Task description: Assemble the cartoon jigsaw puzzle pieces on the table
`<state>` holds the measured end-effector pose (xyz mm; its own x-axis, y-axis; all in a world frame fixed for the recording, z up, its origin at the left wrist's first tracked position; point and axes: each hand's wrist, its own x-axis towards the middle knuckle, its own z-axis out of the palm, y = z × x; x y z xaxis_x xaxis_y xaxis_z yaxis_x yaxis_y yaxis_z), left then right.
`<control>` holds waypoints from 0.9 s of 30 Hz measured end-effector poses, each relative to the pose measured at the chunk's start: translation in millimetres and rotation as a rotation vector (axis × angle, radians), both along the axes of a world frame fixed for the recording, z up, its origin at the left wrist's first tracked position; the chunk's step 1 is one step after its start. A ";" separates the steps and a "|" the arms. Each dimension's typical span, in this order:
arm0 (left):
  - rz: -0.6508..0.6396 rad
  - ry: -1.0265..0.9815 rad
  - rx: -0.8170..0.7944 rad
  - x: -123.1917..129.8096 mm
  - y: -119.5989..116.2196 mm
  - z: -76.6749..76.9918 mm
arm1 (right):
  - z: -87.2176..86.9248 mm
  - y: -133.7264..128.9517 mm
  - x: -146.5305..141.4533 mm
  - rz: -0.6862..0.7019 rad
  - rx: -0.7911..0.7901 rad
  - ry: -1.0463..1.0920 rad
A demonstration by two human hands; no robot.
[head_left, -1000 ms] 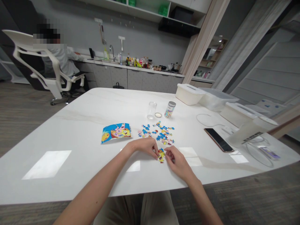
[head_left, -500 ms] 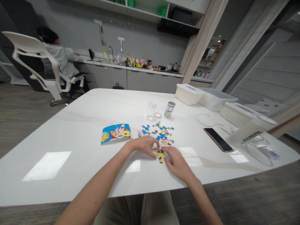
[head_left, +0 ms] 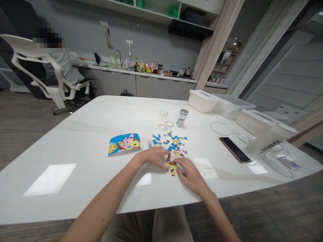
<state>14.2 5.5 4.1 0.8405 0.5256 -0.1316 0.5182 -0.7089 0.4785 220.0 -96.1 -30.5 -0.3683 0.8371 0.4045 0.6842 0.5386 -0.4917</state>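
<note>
Around the joined yellow puzzle section (head_left: 172, 168), which lies flat on the white table (head_left: 83, 141), both hands curve inward. At its left edge, the left hand (head_left: 156, 157) is partly open, thumb near the side and fingers arched toward the top edge; whether those fingertips press on it or just hover by it is hard to tell from this height. At its right edge, the right hand (head_left: 188, 172) is also loosely open, thumb at the side and fingertips by the upper right corner. Left of the section lies a curled picture sheet (head_left: 124, 144); just beyond the section, loose puzzle pieces (head_left: 175, 146) spread out.

Farther beyond the section stand a clear see-through jar (head_left: 163, 118) and a printed canister (head_left: 182, 118) with a silver lid on. Far to its right sit lidded white boxes (head_left: 203, 101), contents hidden.

From the section, the left forearm (head_left: 107, 198) slants down leftward, the right forearm (head_left: 219, 215) down rightward.
</note>
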 end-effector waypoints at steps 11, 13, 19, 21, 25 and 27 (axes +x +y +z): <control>0.035 0.020 -0.008 0.0 -0.5 0.5 | -1.4 -0.5 1.7 -0.007 -0.024 -0.022; 0.034 0.020 -0.003 0.0 -0.6 -0.1 | -1.0 -0.3 1.5 0.000 -0.022 -0.017; 0.039 0.034 0.007 0.4 -1.4 1.2 | -0.7 0.7 1.5 0.016 -0.036 -0.004; 0.041 0.038 0.005 0.6 -1.5 1.8 | -0.7 0.8 1.4 0.017 -0.040 -0.004; 0.042 0.045 0.015 0.9 -2.2 2.1 | -0.5 0.9 0.6 0.006 -0.044 -0.002; 0.042 0.048 0.026 1.2 -2.6 2.0 | 0.3 0.5 0.2 0.004 -0.048 -0.001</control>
<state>15.4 2.9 6.1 0.8108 0.5638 -0.1574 0.5696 -0.6978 0.4343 220.1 -95.6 -30.1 -0.3719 0.8543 0.3632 0.6830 0.5168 -0.5162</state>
